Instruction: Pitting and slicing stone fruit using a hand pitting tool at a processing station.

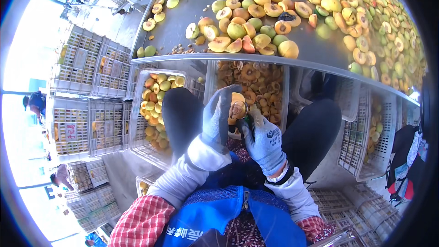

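My left hand (217, 116), in a grey coated work glove, holds a halved yellow-orange fruit (236, 108) with its cut face showing. My right hand (262, 137), gloved alike, grips a small tool with a green part; its metal ring (244, 109) lies at the fruit's cut face. Both hands are above my lap, between my knees. Under them a crate (264, 89) holds many brownish cut fruit pieces. Beyond, a metal table (171, 27) bears a great many halved and whole yellow-green fruits, with loose pits near its edge.
The table's raised rim (240, 56) crosses before me. A white crate of yellow fruit (154, 109) stands by my left knee, another crate (370, 133) at the right. Stacked crates (79, 58) line the left side. Several people are farther off at the left; one (36, 104) wears dark clothes.
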The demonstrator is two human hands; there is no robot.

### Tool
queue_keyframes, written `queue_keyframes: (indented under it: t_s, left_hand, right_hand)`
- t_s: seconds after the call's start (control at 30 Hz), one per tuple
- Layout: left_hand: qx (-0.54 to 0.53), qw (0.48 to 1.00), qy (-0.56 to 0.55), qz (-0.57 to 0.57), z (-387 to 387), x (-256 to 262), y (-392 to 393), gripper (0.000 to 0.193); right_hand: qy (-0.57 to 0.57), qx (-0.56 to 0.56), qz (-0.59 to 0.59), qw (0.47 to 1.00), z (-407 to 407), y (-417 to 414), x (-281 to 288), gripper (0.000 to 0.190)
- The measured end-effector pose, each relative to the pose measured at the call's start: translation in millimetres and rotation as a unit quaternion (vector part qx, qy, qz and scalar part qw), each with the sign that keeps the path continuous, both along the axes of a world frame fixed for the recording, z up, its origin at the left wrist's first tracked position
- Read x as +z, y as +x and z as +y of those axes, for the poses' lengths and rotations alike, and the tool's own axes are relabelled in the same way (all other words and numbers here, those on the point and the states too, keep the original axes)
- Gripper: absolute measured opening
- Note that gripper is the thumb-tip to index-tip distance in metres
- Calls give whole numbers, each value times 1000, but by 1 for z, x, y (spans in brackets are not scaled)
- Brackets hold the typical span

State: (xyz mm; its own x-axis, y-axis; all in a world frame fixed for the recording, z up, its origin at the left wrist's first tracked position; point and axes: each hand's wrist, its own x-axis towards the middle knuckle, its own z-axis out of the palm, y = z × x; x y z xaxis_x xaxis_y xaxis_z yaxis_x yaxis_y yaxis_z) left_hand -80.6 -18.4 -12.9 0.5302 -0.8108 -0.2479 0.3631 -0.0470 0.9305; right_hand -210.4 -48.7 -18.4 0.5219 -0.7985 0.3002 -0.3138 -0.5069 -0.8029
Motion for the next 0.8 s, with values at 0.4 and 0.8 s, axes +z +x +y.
queue_keyframes:
  t_s: [0.4, 0.8]
  left_hand:
    - [-34, 991, 43, -120, 10, -1, -4, 33]
    - [-151, 928, 2, -340, 2, 5, 2, 28]
  right_hand:
    - [73, 68, 47, 994, 13, -9, -8, 35]
    - [783, 264, -373, 422, 23, -20, -28, 42]
